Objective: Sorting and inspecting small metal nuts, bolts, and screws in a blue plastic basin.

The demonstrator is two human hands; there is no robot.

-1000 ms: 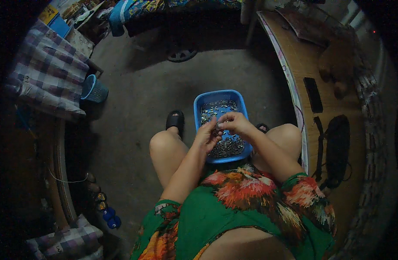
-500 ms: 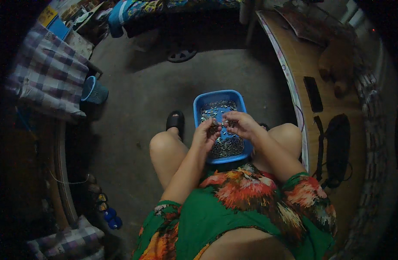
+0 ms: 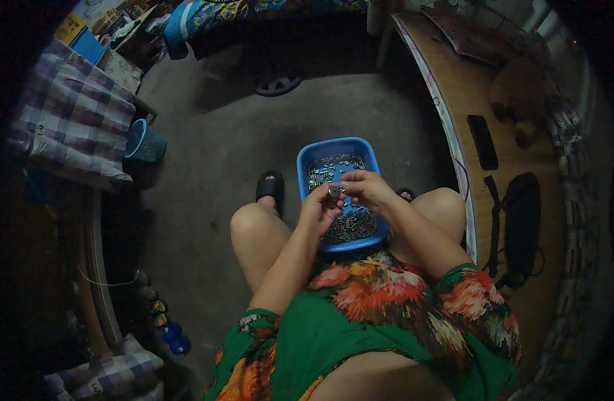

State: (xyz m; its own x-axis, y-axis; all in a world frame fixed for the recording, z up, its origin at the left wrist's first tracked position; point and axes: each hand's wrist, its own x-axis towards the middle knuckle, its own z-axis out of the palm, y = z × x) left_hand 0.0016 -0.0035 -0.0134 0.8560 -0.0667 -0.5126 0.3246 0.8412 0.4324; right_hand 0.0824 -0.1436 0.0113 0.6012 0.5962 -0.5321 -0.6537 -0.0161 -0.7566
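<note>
A blue plastic basin [image 3: 307, 148] stands between my knees. Small shiny metal cylinders [image 3: 350, 228] are heaped in its near part, and more of them lie at its far side. Over the basin, my left hand [image 3: 321, 208] is curled around several small metal pieces, with a round silvery one [image 3: 333, 192] showing at its thumb. My right hand [image 3: 365, 188] is closed in a pinch right beside it, fingertips close to the left thumb. What the right fingertips hold is too small to make out.
On my right is a wooden bench [image 3: 468, 100] with a black phone [image 3: 482, 142] and a dark bag [image 3: 523, 210]. A blue wastebasket [image 3: 146, 142] stands at the left by a checked cloth [image 3: 76, 113]. A black slipper [image 3: 270, 186] is on my left foot.
My right hand has moved slightly left, its fingers drawn together against the left hand. The round silvery piece in my left hand now shows more plainly.
</note>
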